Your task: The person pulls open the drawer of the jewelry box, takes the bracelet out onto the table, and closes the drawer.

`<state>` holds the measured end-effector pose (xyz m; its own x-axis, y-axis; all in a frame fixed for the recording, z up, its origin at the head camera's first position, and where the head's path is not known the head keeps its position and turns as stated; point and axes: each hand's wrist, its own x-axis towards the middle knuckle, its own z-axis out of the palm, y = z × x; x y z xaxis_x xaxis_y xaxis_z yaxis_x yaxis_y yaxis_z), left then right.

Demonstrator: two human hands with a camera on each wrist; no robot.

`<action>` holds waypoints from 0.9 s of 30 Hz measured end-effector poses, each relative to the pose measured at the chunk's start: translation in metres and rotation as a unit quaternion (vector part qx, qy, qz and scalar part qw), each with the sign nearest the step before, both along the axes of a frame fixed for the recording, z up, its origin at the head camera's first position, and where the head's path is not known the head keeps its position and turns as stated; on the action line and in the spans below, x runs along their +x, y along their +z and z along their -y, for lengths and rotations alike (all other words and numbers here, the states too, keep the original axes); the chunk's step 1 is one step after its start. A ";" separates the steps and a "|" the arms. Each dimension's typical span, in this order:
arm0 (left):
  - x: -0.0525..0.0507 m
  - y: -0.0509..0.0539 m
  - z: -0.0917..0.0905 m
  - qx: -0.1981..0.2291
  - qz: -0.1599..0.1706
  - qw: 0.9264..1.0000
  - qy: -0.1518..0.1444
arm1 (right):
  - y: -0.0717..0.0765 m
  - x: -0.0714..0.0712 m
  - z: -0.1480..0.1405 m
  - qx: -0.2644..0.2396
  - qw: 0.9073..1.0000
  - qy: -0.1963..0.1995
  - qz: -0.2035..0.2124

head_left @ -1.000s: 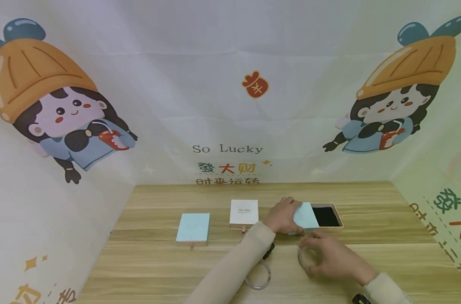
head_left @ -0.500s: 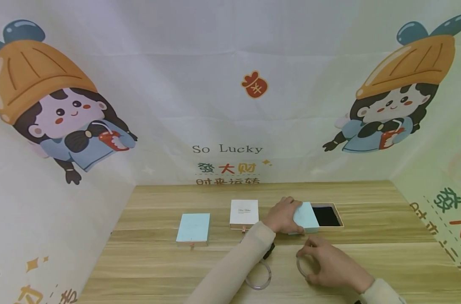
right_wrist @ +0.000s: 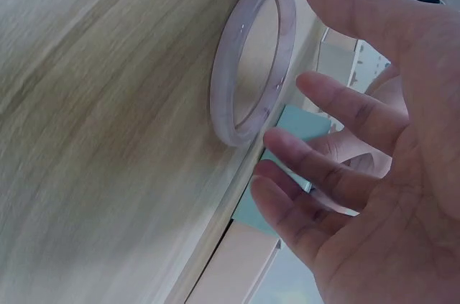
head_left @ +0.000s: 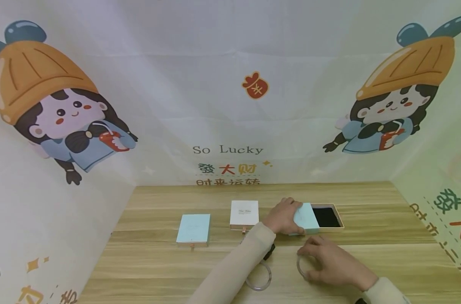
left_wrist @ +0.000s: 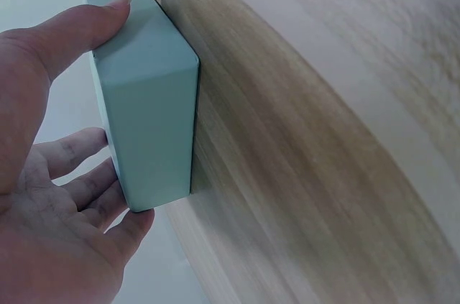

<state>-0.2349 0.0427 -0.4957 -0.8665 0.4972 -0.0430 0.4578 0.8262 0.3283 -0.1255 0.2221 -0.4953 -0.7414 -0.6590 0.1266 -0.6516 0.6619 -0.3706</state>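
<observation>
My left hand (head_left: 285, 216) grips the light blue sleeve (head_left: 306, 218) of a bracelet box, thumb on the near side and fingers along the left end and far side. From the sleeve's right end sticks out a drawer (head_left: 331, 229) with black lining. A pale lilac bangle (right_wrist: 224, 88) lies on the table in the right wrist view. Beside it my right hand (head_left: 331, 264) has loosely bent fingers (right_wrist: 338, 99), with a small gap to the bangle. A second bangle (head_left: 258, 289) lies left of it, near my left forearm, which partly covers it.
A white box (head_left: 244, 212) stands left of my left hand. Farther left is another light blue box (head_left: 193, 228). Each has a small pull tab at its front. A printed cloth (head_left: 230, 126) hangs behind the wooden table (head_left: 139, 270) and on both sides.
My right hand and the bangle by it have shifted slightly toward the table's near edge. The left hand and the boxes have stayed put.
</observation>
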 end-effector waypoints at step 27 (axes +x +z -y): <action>0.001 0.002 0.000 0.011 0.003 1.000 -0.002 | 0.025 -0.053 -0.030 -0.137 0.990 -0.023 -0.030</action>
<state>-0.2342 0.0427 -0.4937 -0.8639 0.5023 -0.0369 0.4597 0.8163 0.3497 -0.1785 0.2521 -0.4703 -0.7557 -0.5594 0.3405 -0.6491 0.5707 -0.5030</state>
